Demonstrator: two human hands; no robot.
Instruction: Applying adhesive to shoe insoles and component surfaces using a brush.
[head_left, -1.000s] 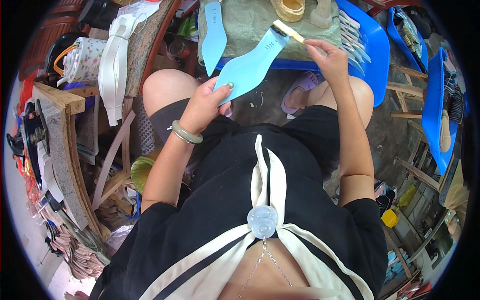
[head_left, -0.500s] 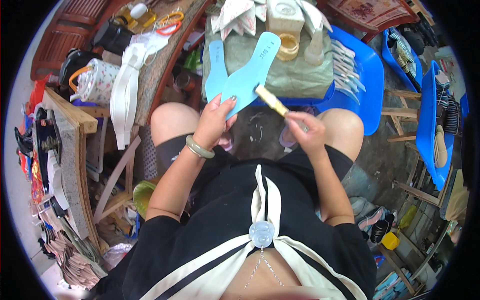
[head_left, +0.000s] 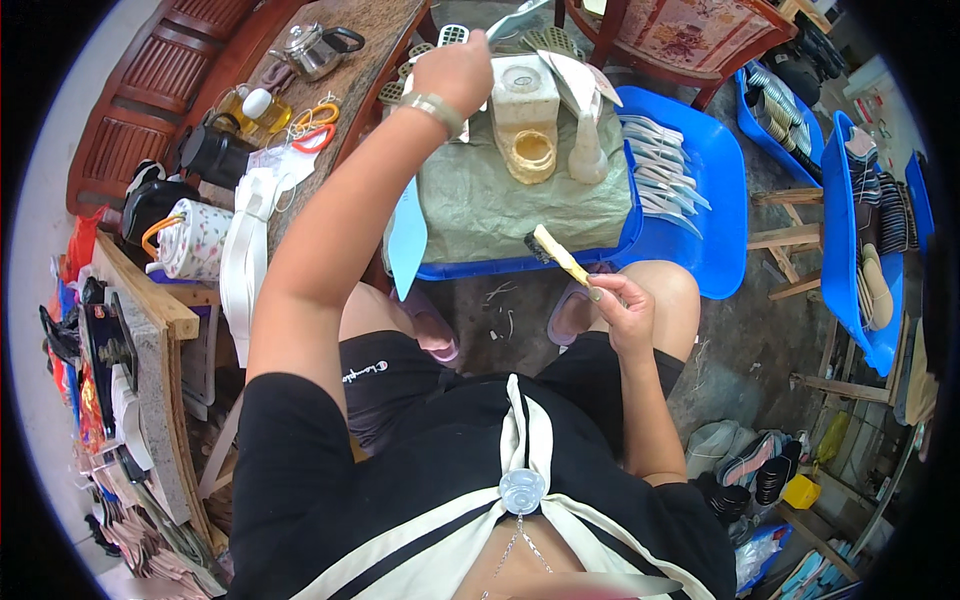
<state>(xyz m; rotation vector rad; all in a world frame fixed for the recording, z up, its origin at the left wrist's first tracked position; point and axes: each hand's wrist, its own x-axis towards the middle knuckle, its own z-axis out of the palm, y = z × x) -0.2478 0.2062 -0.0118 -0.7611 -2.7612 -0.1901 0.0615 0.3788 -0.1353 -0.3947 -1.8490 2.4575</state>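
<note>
My left hand point(head_left: 455, 75) is stretched out past the far left of the covered work surface, closed on a light blue insole point(head_left: 518, 18) that shows nearly edge-on beyond the fingers. Lower and closer to me, my right hand point(head_left: 622, 308) pinches the pale yellow handle of a small brush point(head_left: 560, 254), dark bristles pointing to the far left. Another light blue insole point(head_left: 407, 245) hangs over the left edge of the surface, partly behind my left forearm. On the greenish cover point(head_left: 490, 215) stand a yellowish glue-stained cup point(head_left: 532, 155), a white block-shaped container point(head_left: 525, 90) and a whitish bottle point(head_left: 588, 160).
A blue tub point(head_left: 725, 190) at the right holds a row of stacked insoles point(head_left: 655, 165). Farther right, another blue tub point(head_left: 850, 270) rests on wooden supports. Orange-handled scissors point(head_left: 318, 138), a metal teapot point(head_left: 312, 52) and white strips point(head_left: 248, 250) are on or by the left table.
My left hand has swung far forward with the insole, away from the brush. The brush has dropped slightly nearer me, still in my right hand. My view has shifted.
</note>
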